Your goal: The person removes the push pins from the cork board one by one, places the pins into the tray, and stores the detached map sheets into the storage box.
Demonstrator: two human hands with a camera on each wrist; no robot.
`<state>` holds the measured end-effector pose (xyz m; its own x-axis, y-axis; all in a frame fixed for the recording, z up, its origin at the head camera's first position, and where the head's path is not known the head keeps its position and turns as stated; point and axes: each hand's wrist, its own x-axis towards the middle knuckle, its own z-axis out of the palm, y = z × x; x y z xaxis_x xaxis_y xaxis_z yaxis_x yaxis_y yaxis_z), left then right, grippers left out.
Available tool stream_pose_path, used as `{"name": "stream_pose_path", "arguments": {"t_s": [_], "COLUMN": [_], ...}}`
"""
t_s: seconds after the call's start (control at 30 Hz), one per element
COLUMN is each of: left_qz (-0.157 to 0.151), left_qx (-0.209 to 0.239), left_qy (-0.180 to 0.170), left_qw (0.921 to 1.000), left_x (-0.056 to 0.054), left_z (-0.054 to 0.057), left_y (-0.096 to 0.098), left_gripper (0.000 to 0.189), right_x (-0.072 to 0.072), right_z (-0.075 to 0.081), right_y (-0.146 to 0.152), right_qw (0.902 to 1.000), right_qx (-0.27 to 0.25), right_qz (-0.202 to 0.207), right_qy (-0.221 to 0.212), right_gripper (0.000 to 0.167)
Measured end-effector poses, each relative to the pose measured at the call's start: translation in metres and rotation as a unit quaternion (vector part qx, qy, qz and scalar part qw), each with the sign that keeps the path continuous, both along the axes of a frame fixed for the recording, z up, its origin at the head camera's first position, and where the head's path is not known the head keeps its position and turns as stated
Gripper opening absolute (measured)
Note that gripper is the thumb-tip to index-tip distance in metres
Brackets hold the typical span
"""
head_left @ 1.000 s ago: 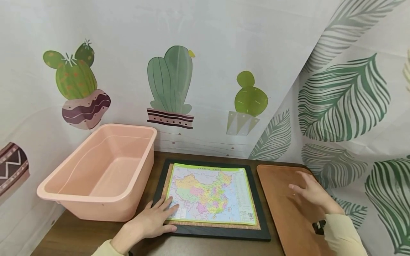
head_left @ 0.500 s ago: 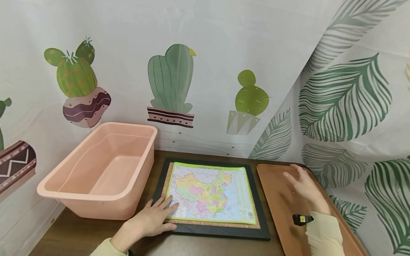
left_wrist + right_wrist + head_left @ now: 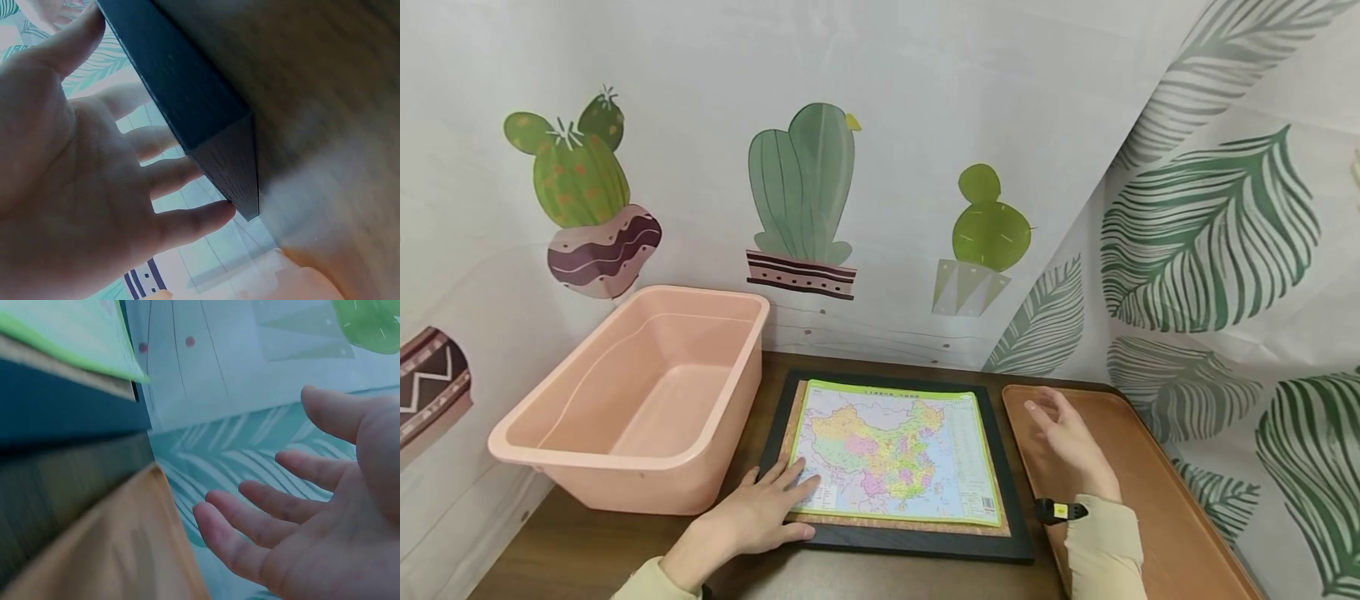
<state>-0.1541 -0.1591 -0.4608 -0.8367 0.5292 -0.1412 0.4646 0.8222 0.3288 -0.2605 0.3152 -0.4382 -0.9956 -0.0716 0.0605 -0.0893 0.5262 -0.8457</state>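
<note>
A map sheet point(image 3: 880, 450) with a bright green border lies on a cork board with a black frame point(image 3: 917, 546) on the table. My left hand point(image 3: 760, 512) rests with spread fingers over the near left corner of the frame, its fingertips overlapping the map's edge. In the left wrist view the palm sits beside the dark corner of the frame point(image 3: 200, 94). Above the left part of the brown tray point(image 3: 1150, 500), my right hand point(image 3: 1075, 442) hovers with relaxed fingers and holds nothing. The right wrist view shows its fingers apart, to the right of the tray's edge point(image 3: 169, 506).
A pink plastic basin point(image 3: 625, 483) stands to the left of the frame, near the back curtain. Behind everything hangs a white curtain point(image 3: 895, 100) printed with cacti and leaves. A strip of brown wooden table point(image 3: 865, 575) runs in front of the frame.
My right hand has moved left across the tray, from its right part toward the frame's right edge. The left hand, map and frame have stayed in place.
</note>
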Motion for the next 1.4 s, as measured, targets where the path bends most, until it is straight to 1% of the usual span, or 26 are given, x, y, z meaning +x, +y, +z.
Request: {"name": "stream_pose_path", "arguments": {"t_s": [0.07,0.17,0.3,0.43,0.53,0.6,0.77,0.87,1.07,1.2,1.4], "left_qz": [0.0,0.0,0.0,0.001,0.002,0.003,0.002,0.001,-0.001,-0.001,0.0], "left_qx": [-0.001,-0.001,0.0,0.0,0.002,0.002,0.002,0.001,0.005,0.006,0.004], "left_qy": [0.0,0.001,0.0,-0.002,-0.002,-0.001,0.002,0.003,0.001,-0.001,0.0], "left_qw": [1.0,1.0,1.0,1.0,1.0,1.0,1.0,1.0,1.0,1.0,1.0], "left_x": [0.0,0.0,0.0,0.0,0.0,0.0,0.0,0.0,0.0,0.001,0.001], "left_z": [0.0,0.001,0.001,0.001,0.001,0.001,0.001,0.0,0.001,0.002,0.001], "left_y": [0.0,0.0,0.0,0.0,0.0,0.0,0.0,0.0,0.001,0.001,0.001], "left_gripper": [0.072,0.072,0.072,0.072,0.072,0.072,0.072,0.072,0.072,0.072,0.072], "right_x": [-0.002,-0.005,-0.006,-0.005,-0.006,-0.006,-0.006,-0.005,-0.006,-0.007,-0.011], "right_z": [-0.004,-0.01,-0.018,-0.024,-0.027,-0.03,-0.034,-0.035,-0.035,-0.034,-0.032], "right_y": [-0.005,-0.011,-0.018,-0.024,-0.029,-0.032,-0.038,-0.041,-0.048,-0.052,-0.058], "right_qw": [0.9996,0.9975,0.994,0.9888,0.986,0.9854,0.9805,0.977,0.9754,0.9775,0.9828], "right_qx": [-0.028,-0.064,-0.095,-0.133,-0.151,-0.154,-0.175,-0.189,-0.187,-0.171,-0.142], "right_qz": [-0.003,-0.01,-0.015,-0.017,-0.017,-0.018,-0.022,-0.027,-0.018,-0.014,-0.017], "right_qy": [-0.006,-0.026,-0.052,-0.066,-0.069,-0.071,-0.088,-0.096,-0.115,-0.123,-0.117], "right_gripper": [0.065,0.066,0.066,0.062,0.059,0.059,0.061,0.058,0.054,0.054,0.052]}}
